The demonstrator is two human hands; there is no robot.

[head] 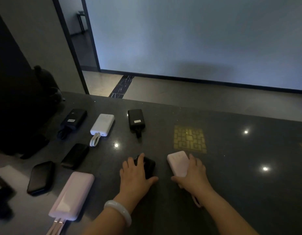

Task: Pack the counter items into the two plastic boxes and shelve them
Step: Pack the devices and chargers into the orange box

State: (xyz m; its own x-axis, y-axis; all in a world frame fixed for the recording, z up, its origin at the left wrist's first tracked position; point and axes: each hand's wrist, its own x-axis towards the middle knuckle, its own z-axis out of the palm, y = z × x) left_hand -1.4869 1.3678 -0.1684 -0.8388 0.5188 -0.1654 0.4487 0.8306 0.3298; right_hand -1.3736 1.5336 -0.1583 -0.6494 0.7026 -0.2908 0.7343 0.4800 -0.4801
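Dark polished stone counter [231,158], glossy w/ light spots. Far left: pink power bank [73,195], smooth rounded slab, long axis running away from viewer, cable end nearest. Centre: left hand [135,175], fingers curled over a black power bank [149,167], matte, lying front-to-back. Right: right hand [192,173] grips a pale pink power bank [179,164], long axis angled slightly left, lying flat on counter.

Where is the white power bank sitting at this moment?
In the head view, the white power bank lies left of centre on the dark counter, between two black power banks, its looped cable toward the person.
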